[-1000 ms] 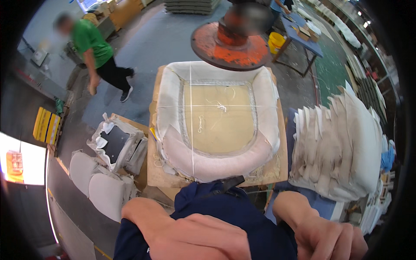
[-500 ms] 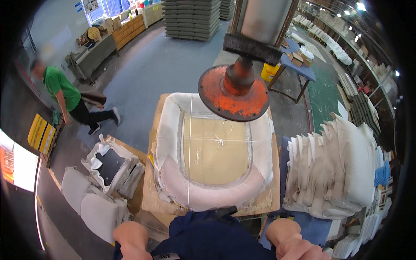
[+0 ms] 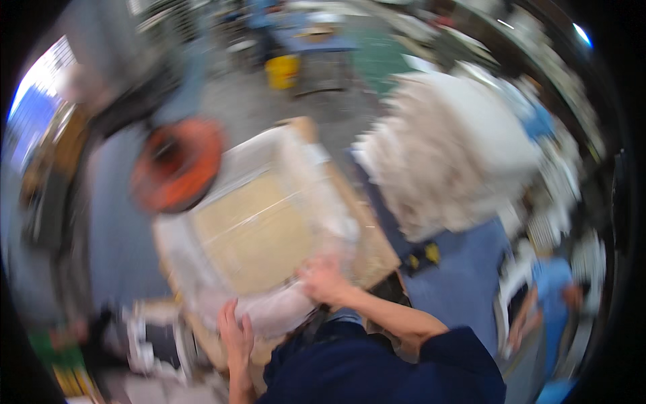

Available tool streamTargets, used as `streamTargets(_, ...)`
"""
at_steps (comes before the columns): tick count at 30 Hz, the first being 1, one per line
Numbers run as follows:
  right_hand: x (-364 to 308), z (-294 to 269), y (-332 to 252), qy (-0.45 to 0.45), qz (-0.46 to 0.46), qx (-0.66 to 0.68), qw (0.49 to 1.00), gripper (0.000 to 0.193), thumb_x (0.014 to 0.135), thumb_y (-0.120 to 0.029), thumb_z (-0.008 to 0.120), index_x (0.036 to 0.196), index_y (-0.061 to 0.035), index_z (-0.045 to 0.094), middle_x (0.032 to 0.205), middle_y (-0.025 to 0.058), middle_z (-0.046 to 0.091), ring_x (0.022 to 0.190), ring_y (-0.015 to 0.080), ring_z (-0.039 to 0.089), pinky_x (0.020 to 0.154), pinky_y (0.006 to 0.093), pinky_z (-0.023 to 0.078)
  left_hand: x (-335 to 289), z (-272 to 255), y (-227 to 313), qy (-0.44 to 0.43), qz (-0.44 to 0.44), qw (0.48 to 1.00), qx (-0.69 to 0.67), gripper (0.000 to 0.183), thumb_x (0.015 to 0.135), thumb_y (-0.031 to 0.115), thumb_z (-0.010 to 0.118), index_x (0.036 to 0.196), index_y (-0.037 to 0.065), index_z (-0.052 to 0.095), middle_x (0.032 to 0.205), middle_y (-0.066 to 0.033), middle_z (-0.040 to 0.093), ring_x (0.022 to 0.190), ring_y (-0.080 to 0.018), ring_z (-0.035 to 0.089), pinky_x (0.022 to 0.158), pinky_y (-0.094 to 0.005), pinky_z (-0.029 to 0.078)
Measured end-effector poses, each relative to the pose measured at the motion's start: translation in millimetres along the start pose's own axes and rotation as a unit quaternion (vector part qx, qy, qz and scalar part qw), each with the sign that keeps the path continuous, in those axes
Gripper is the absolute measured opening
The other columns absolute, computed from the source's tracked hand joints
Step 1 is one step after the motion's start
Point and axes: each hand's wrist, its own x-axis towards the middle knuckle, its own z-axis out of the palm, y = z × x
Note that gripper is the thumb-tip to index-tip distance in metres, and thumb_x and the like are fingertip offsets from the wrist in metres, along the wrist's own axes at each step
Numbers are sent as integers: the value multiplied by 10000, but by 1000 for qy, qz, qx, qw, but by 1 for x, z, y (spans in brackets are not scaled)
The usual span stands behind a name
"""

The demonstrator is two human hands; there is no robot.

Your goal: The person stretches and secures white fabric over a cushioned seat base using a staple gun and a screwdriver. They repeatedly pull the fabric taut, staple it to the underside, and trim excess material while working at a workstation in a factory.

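Big white padded frame on a wooden board, both hands on its near rim

A pretty blurry shot, but a large white cushioned piece (image 3: 269,222) can be made out, shaped like a tray with a puffy raised rim around a flat tan centre panel. It is laid flat on a wooden board (image 3: 367,236), turned so its far end is aimed at about 1 o'clock. The near rim, at about 6 o'clock, is touched by the left hand (image 3: 235,333), laid open and flat with fingers extended, and by the right hand (image 3: 323,279) at the corner nearest 4 o'clock.
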Motion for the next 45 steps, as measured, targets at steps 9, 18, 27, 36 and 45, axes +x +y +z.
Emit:
streamTargets(9, -174, -161, 239, 578, 392, 337, 632, 311, 990, -145, 659, 1294, -82, 655, 1091, -14, 681, 913, 114, 624, 791, 275, 517, -3, 0, 17, -68, 210, 938, 266, 238, 923, 154, 661, 1140, 73, 718, 1130, -139, 684, 1089, -328, 645, 981, -455, 464)
streamTargets(18, -285, -337, 565, 657, 341, 567, 362, 531, 942, -434, 704, 1347, -102, 610, 1175, 110, 657, 986, 259, 619, 791, 426, 536, 74, 122, 134, -31, 177, 983, -22, 315, 813, 82, 697, 1122, 113, 749, 1287, -146, 638, 1232, -343, 574, 1109, -536, 379)
streamTargets(27, -219, -335, 561, 694, 329, 460, 446, 831, 899, -181, 808, 1552, 3, 329, 1517, 159, 500, 1339, 316, 527, 1123, 446, 445, 180, 308, 354, -290, 237, 898, -229, 348, 1048, 241, 563, 1331, 52, 636, 1304, -149, 642, 1291, -301, 558, 1105, -410, 433)
streamTargets(36, -222, -236, 263, 732, 342, 443, 388, 515, 998, -144, 616, 1442, -11, 393, 1476, 149, 451, 1336, 312, 482, 1079, 453, 458, 259, 356, 444, -471, -258, 699, -473, 774, 1034, 621, 437, 1576, 69, 391, 1514, -100, 531, 1371, -254, 515, 1150, -444, 417)
streamTargets(45, -444, -318, 536, 559, 436, -76, 701, 546, 1089, -329, 476, 1521, 4, 451, 1640, 174, 366, 1466, 281, 382, 1192, 387, 348, 294, 354, 503, -328, -297, 861, -251, 949, 995, 755, 323, 1577, 7, 368, 1535, -233, 488, 1399, -382, 492, 1120, -483, 411)
